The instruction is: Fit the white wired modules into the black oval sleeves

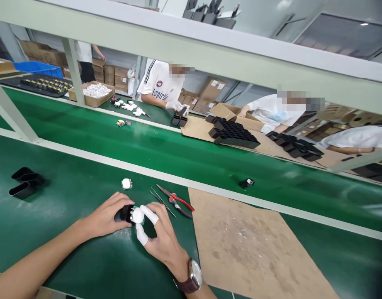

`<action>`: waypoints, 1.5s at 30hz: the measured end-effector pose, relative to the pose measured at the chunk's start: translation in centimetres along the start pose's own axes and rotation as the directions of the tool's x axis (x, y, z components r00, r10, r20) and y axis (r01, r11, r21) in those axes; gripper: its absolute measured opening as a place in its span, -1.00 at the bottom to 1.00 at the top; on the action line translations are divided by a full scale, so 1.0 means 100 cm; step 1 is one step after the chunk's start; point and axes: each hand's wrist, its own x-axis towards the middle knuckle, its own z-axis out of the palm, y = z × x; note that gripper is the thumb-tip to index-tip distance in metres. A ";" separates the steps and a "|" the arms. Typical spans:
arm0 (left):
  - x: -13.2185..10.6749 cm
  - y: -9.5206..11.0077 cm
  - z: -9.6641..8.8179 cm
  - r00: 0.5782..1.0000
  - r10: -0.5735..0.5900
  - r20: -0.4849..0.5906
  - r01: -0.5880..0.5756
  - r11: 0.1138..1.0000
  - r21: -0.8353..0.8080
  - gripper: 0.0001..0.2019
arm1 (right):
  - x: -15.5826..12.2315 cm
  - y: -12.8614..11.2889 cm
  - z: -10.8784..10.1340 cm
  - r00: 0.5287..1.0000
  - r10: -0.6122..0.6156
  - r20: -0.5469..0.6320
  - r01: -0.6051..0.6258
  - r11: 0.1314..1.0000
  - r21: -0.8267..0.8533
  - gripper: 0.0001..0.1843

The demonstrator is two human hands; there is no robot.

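My left hand (111, 214) is closed around a black plastic housing (126, 213) low over the green bench. Between thumb and forefinger, both in white finger cots, my right hand (159, 232) pinches a small circuit board (137, 215) with a white top. The board sits right at the housing's open end; how far it reaches inside I cannot tell. A similar white-topped board (126, 183) lies just beyond my hands. To its right are metal tweezers (162, 202) and red-and-black-handled pliers (176, 202).
Black housings (25, 182) stand at the left. A stained cardboard sheet (250, 241) covers the bench at right. Past a pale rail (153, 173) runs a green conveyor (141, 143) carrying a black part (247, 182). Co-workers (164, 85) sit opposite near rows of black housings (234, 133).
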 end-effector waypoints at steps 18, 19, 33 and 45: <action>-0.001 0.000 0.006 0.999 0.046 -0.003 -0.045 0.992 0.115 -0.57 | 0.001 -0.008 0.001 0.990 0.008 0.142 0.015 0.987 -0.161 -0.18; 0.000 0.000 0.006 0.999 0.042 0.003 -0.042 0.992 0.117 -0.57 | 0.001 -0.007 0.001 0.989 0.013 0.148 0.011 0.987 -0.160 -0.19; 0.002 0.001 0.008 0.999 0.042 0.022 -0.045 0.989 0.139 -0.58 | 0.003 -0.007 -0.002 0.978 0.026 0.208 0.016 0.980 -0.198 -0.29; 0.002 -0.003 0.010 0.998 0.059 0.000 -0.059 0.988 0.142 -0.54 | 0.003 -0.005 -0.008 0.984 0.053 0.171 -0.021 0.983 -0.184 -0.37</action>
